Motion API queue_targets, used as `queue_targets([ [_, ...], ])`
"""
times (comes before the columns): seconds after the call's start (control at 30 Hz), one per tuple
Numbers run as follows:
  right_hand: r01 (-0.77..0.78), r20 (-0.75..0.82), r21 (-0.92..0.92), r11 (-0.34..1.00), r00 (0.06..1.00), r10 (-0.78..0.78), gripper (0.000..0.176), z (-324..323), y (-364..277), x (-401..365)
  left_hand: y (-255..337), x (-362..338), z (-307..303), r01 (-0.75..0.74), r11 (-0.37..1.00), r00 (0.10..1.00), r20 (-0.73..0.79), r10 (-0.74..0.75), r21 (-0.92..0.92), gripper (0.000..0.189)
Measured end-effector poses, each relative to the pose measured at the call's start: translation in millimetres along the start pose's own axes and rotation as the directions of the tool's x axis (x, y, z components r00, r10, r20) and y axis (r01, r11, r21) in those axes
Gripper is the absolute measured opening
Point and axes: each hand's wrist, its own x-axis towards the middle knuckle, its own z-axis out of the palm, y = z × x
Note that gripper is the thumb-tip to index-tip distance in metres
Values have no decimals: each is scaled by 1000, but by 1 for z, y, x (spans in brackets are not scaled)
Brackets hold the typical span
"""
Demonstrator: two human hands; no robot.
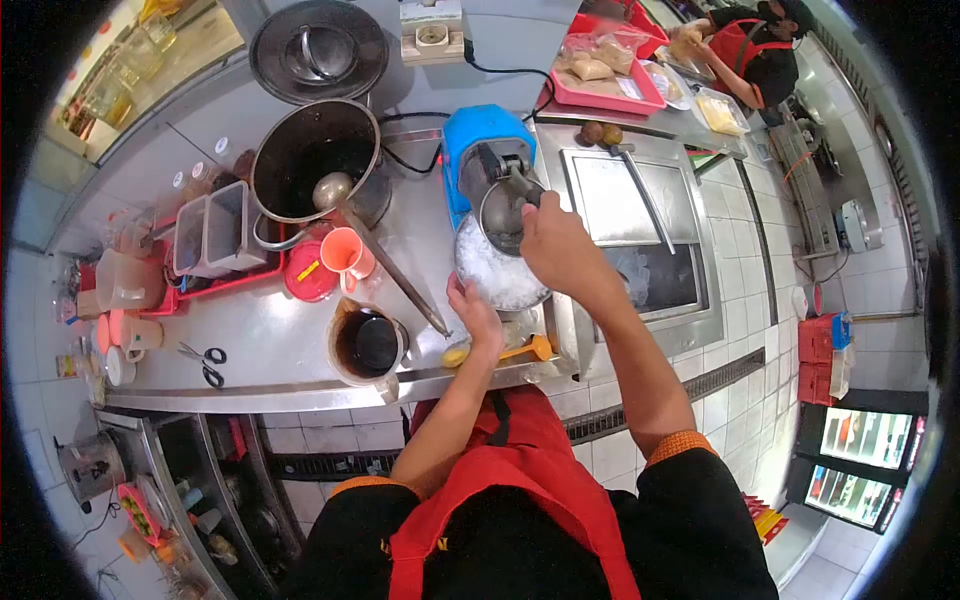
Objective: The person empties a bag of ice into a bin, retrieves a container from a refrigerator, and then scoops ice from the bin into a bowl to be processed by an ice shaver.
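A blue ice crusher (490, 128) stands on the steel counter, with a round metal hopper (510, 215) at its front. My right hand (558, 240) is closed around the crusher's dark handle (522, 186) above the hopper. Below, a round bowl of crushed white ice (498, 280) sits against the machine. My left hand (478, 318) rests with its fingers spread along the bowl's near left side. A yellow-orange plastic utensil (535, 347) lies near the counter edge by my left wrist.
To the left stand a large pot (318, 150) with a long-handled ladle (395, 270), an orange mug (346, 254), a jug of dark liquid (366, 340) and scissors (206, 362). An open ice bin (665, 275) lies to the right. A co-worker (755, 55) stands at the far right.
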Motion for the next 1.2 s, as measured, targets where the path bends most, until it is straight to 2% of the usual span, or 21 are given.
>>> queue_targets([
  [0.1,-40,-63,85,996,997,46,25,20,1,-5,-4,17,-8,3,998,998,67,2,-66,37],
  [0.13,-19,-146,127,992,989,38,23,33,2,-13,2,18,-11,5,998,998,61,-2,-60,37],
  [0.2,-21,-148,120,993,988,39,22,35,3,-14,11,21,-7,32,995,992,125,-20,-91,35],
  [0.33,-14,-147,89,996,989,27,21,26,6,-18,10,26,-8,28,999,990,142,-23,-33,35],
  [0.53,-14,-190,42,999,982,21,21,32,7,-19,14,22,-4,-32,999,995,94,32,-2,36],
  [0.6,-6,-182,42,999,983,14,21,32,8,-18,18,19,-2,31,998,999,39,-29,-58,33],
  [0.7,5,-198,30,1000,980,1,21,33,11,-16,22,19,-4,29,999,997,76,-27,-24,30],
  [0.8,-45,-126,83,996,990,56,24,29,17,-10,23,13,-3,30,999,999,30,-31,9,30],
  [0.83,-22,-64,30,999,998,24,28,22,23,-1,21,16,0,19,1000,999,40,-19,0,30],
  [0.87,3,1,-23,1000,1000,-3,31,15,26,10,18,15,0,7,997,1000,14,-8,75,32],
  [0.9,10,191,13,1000,982,-12,33,-13,10,23,14,10,-5,1,987,1000,-5,0,161,35],
  [0.93,41,335,-61,997,942,-18,32,-38,-7,37,19,2,-5,-15,987,1000,21,12,161,35],
  [0.97,79,469,-129,988,883,-9,33,-57,-23,52,28,-9,-4,-72,951,997,-19,81,301,37],
  [1.0,20,490,-144,989,870,53,33,-69,-36,68,37,-20,-4,-120,892,986,-52,158,436,39],
  [1.03,-36,514,-158,987,851,113,33,-77,-45,83,45,-27,-4,-139,889,985,-30,169,436,39],
  [1.1,-208,456,161,965,882,114,30,-89,-55,106,63,-38,-5,-389,841,919,95,383,375,41],
  [1.13,-209,446,175,962,888,112,30,-91,-58,113,88,-50,2,-440,833,898,143,416,335,39],
  [1.17,-135,271,282,950,961,56,32,-91,-59,118,108,-54,8,-450,825,893,157,422,342,39],
  [1.2,-45,80,369,928,997,17,36,-91,-58,120,125,-54,18,-548,795,836,176,519,259,38],
])
